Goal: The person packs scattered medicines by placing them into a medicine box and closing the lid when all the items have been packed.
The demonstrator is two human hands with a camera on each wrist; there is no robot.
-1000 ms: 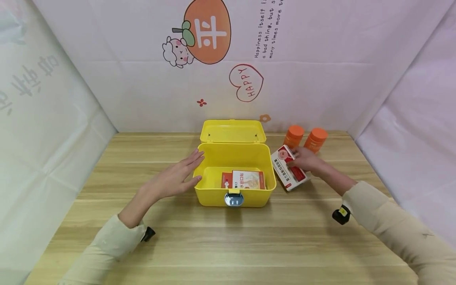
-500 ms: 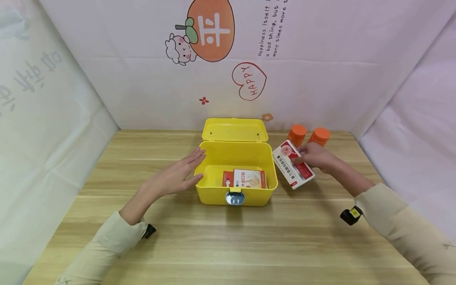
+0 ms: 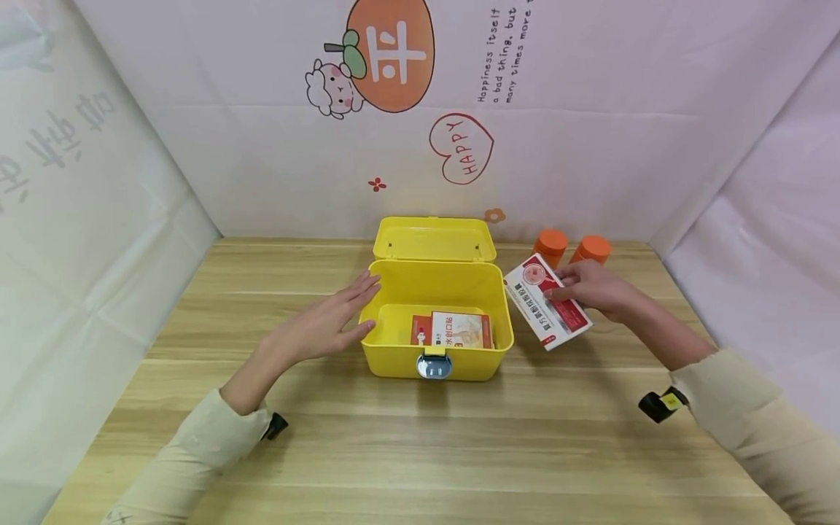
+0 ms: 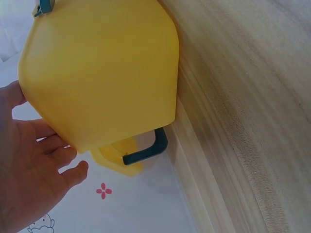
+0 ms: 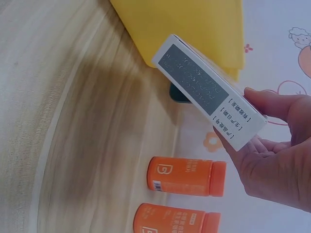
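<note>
An uncovered yellow box (image 3: pixel 394 361) with its lid (image 3: pixel 434 239) tipped back stands on the table. Inside lie a white-and-red bandage box (image 3: pixel 459 329) and a red packet (image 3: pixel 421 329). My left hand (image 3: pixel 321 324) rests against the yellow box's left rim, fingers extended; the left wrist view shows the fingertips at its edge. To the right of the yellow box, my right hand (image 3: pixel 597 288) pinches a white-and-red medicine box (image 3: pixel 541 302) between thumb and fingers. In the right wrist view the medicine box (image 5: pixel 209 92) is held off the table, its printed end showing.
Two orange bottles (image 3: pixel 550 246) (image 5: pixel 187 175) stand behind the right hand, near the table's back edge. White printed cloth (image 3: pixel 262 146) hangs along the back and sides. The yellow box has a dark green handle (image 4: pixel 148 153) at its rear and a clear latch (image 3: pixel 434 366) in front.
My right hand has lifted the medicine box and drawn it slightly to the right, away from the yellow box. The left hand has stayed at the rim.
</note>
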